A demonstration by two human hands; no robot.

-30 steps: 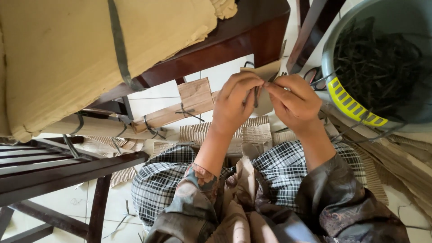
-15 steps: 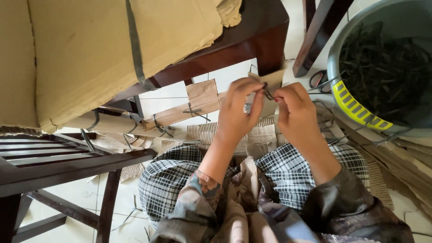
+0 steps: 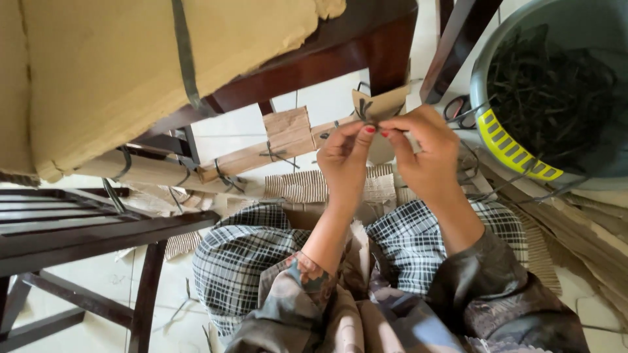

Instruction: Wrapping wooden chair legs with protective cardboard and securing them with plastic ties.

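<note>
The small brown cardboard piece, folded and wrapped with a dark strap knotted at its top, was held up in front of the person, just left of the big grey plastic tub. The left hand pinched it from below between thumb and forefinger; the right hand closed its fingertips on the same spot, so both hands gripped the piece together where the strap met the card. Whether the knot was pulled fully tight could not be told, since the fingers hid part of it.

As a judgement, the work looked partly done. Left of the tub and beyond the held piece, several flat tan cardboard bundles lay on the floor already bound with dark straps, which suggested finished pieces. The tub itself, with a yellow patterned band on its rim, held a large heap of dark loose straps, so plenty of binding stock remained. A pair of scissors lay just left of the tub's rim. Corrugated cardboard sheets lay under the hands, near the person's checked lap. Farther left of the tub stood a dark wooden chair frame carrying a wide cardboard-wrapped panel strapped with a grey band.
</note>
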